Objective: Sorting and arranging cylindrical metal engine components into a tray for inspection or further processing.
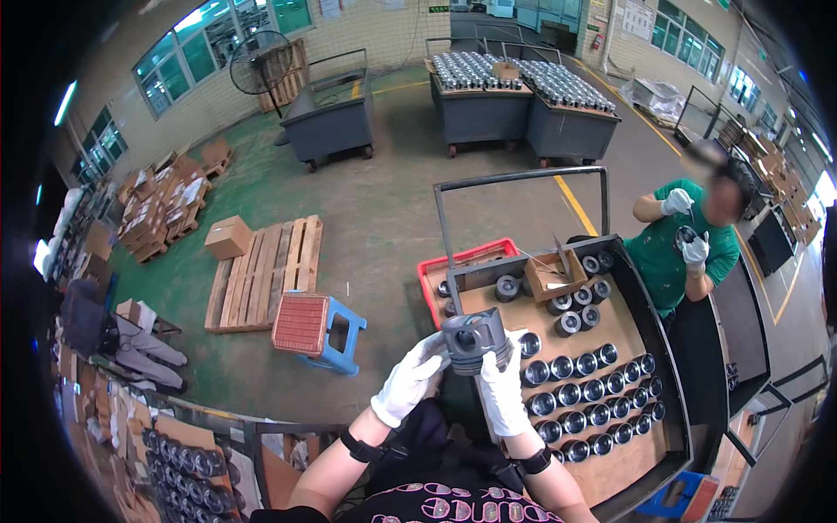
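Between my two white-gloved hands I hold a grey metal piston, its pin hole facing me. My left hand grips its left side, and my right hand has its fingers on the lower right side. Just right of my hands lies a dark cart lined with cardboard. Rows of shiny pistons stand in its near part. Several darker pistons are grouped at its far end, around an open cardboard box.
A red crate adjoins the cart's far left corner. Left of me stand a blue stool with a woven red top and a wooden pallet. A co-worker in a green shirt, also gloved, holds a part beyond the cart. Piston-laden carts stand farther back.
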Demonstrator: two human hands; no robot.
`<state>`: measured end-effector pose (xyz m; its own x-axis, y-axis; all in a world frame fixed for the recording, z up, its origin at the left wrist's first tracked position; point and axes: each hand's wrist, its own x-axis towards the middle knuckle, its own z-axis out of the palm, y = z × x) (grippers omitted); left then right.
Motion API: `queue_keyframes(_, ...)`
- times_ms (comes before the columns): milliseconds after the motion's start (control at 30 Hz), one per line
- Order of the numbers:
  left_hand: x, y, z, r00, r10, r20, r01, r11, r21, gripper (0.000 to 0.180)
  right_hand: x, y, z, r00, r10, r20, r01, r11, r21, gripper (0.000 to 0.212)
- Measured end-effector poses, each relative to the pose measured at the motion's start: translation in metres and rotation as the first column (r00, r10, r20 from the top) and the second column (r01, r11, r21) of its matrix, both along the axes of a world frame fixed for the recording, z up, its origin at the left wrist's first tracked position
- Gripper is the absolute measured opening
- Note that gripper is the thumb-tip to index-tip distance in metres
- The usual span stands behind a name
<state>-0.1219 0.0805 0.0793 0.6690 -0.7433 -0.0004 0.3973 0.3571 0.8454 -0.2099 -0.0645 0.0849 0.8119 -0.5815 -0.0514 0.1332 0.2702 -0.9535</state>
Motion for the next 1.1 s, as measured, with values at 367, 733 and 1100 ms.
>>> queue_keyframes(367,-0.030,0.012,0.026,0.965,0.260,0.037,-0.262,0.940,0.218,0.044,-0.013,0.031,-0.022,0.945,0.194,0.265,-0.318,0.741,0.592,0.041)
queue_keyframes(733,-0.012,0.029,-0.036,0.982,0.185,-0.029,-0.183,0.982,0.044,0.040,-0.009,0.058,0.016,0.978,-0.161,0.131,0.207,0.754,-0.624,0.101)
queue_keyframes(1100,-0.019,0.020,0.007,0.944,0.328,0.037,-0.330,0.933,0.144,0.066,-0.001,0.039,0.004,0.973,0.228,0.043,-0.225,0.972,-0.073,0.082)
